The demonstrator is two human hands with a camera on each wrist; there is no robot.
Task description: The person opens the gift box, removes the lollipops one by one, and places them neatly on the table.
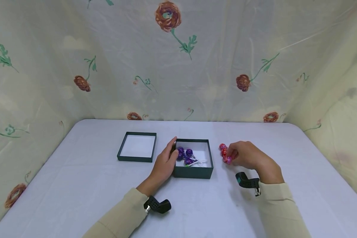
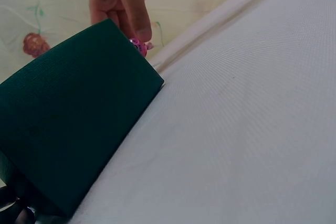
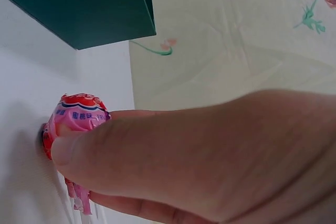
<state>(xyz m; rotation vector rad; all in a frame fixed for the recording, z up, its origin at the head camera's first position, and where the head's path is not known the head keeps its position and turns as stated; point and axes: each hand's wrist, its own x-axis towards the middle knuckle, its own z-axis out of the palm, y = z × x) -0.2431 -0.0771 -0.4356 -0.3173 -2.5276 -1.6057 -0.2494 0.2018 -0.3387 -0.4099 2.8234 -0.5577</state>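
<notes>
A dark green box (image 1: 193,172) with a white inside stands on the table, holding several purple-wrapped lollipops (image 1: 189,153) with white sticks. My left hand (image 1: 164,162) grips the box's left wall, its thumb over the rim and the fingers along the outer side. To the right of the box, my right hand (image 1: 246,155) pinches a pink and red wrapped lollipop (image 3: 79,116) between thumb and fingers, close to the tabletop. Other red-wrapped lollipops (image 1: 223,146) lie beside those fingertips, partly hidden by the hand. The left wrist view shows mainly the outer side of the box (image 2: 79,108).
The box's lid (image 1: 137,160), dark green at the rim and white inside, lies upturned left of the box. A white cloth covers the table (image 1: 190,208). Behind it and on both sides hangs a flowered curtain (image 1: 208,76). Each wrist wears a black camera band.
</notes>
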